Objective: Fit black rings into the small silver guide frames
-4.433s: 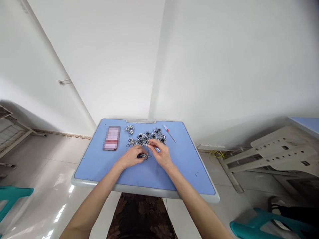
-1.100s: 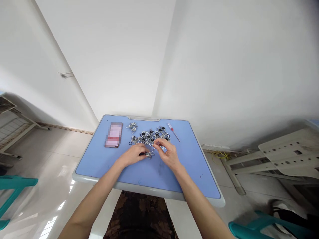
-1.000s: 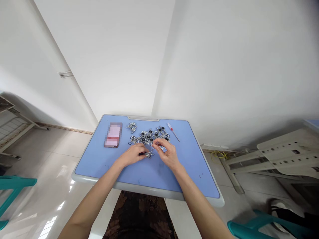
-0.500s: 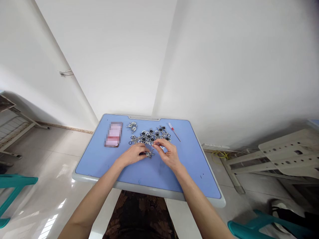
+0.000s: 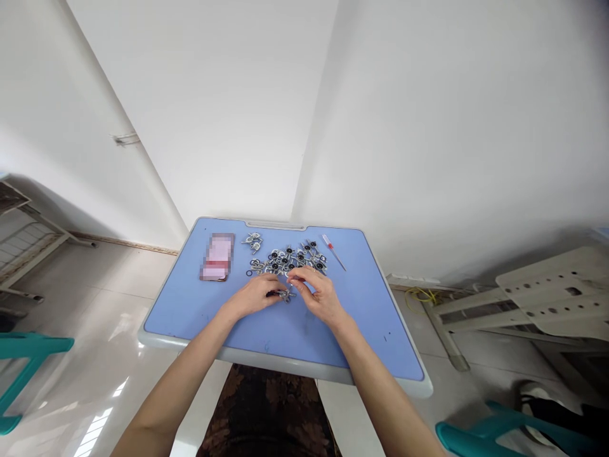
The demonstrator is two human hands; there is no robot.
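My left hand (image 5: 258, 293) is closed with its fingertips round a small silver metal fitting (image 5: 286, 296) with several short arms, held low over the blue table. My right hand (image 5: 316, 293) is in a pinch just right of and above that fitting; a small shiny bit shows at its fingertips, too small to name. Beyond both hands lies a pile of silver metal fittings with black round caps (image 5: 301, 257). A smaller group of silver fittings (image 5: 253, 241) lies farther back, and a dark ring (image 5: 249, 273) rests near the pile's left end.
A phone (image 5: 217, 257) lies on the left of the blue table (image 5: 190, 317). On the right is a screwdriver (image 5: 333, 251) with a clear and red handle. White walls rise behind. Teal stools (image 5: 33, 348) and a metal frame (image 5: 447, 330) stand around.
My right hand has shifted slightly left, its fingertips nearer the fitting. The left hand stays almost in place, still holding the fitting.
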